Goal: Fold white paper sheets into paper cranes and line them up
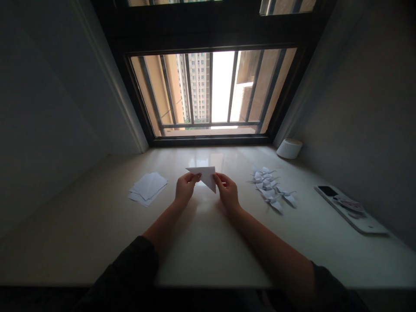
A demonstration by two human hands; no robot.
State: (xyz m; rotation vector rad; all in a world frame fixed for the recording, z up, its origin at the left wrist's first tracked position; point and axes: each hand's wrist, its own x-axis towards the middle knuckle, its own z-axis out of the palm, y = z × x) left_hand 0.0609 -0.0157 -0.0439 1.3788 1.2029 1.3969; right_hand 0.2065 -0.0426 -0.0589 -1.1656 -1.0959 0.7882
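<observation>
Between my two hands, a folded triangle of white paper (206, 174) is held up above the white sill. My left hand (186, 187) pinches it near its left part, thumb in front. At its right edge my right hand (228, 190) grips the paper between thumb and fingers. One point of the triangle reaches left and another points down beside my right thumb. To the left lies a small stack of white paper sheets (148, 187), fanned unevenly. On the right sits a cluster of several folded paper cranes (269, 187).
The pale sill (208, 251) runs up to a dark-framed window (211, 141) with bars outside. A white rounded object (289, 148) stands in the back right corner. Near the right wall lies a phone (351, 210) with a grip or ornament on its back.
</observation>
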